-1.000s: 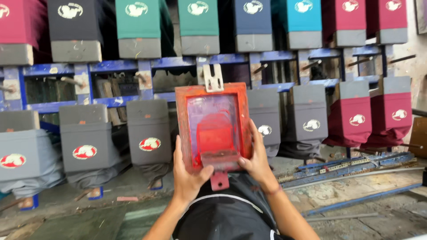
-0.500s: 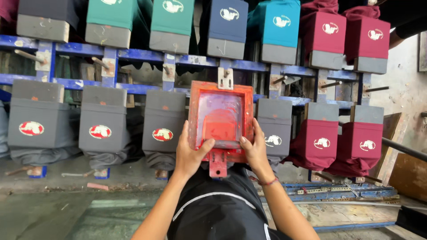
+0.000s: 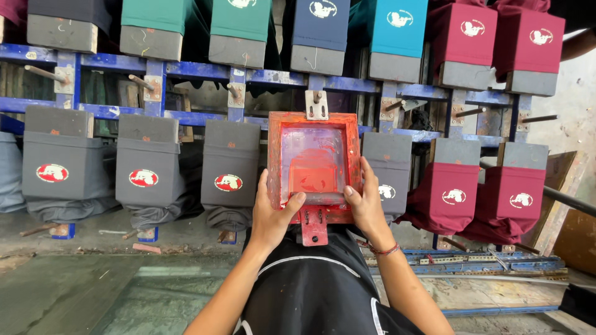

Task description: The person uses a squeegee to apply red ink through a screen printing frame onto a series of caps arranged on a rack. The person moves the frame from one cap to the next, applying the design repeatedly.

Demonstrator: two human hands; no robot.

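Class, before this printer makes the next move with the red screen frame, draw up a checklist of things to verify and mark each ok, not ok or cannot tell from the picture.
1. Both hands on the frame: left hand and right hand grip the lower corners of the red screen frame. Ok.
2. Squeegee held: both thumbs press the squeegee near the bottom of the mesh. Ok.
3. Top bracket lined up with the blue rail: it meets the upright. Ok.
4. Frame flat on the garment beneath: hidden by the frame. Cannot tell.
5. Ink on the mesh: red film visible, amount unclear. Cannot tell.
6. Neighbouring grey shirt board clear of the frame: small gap. Ok.
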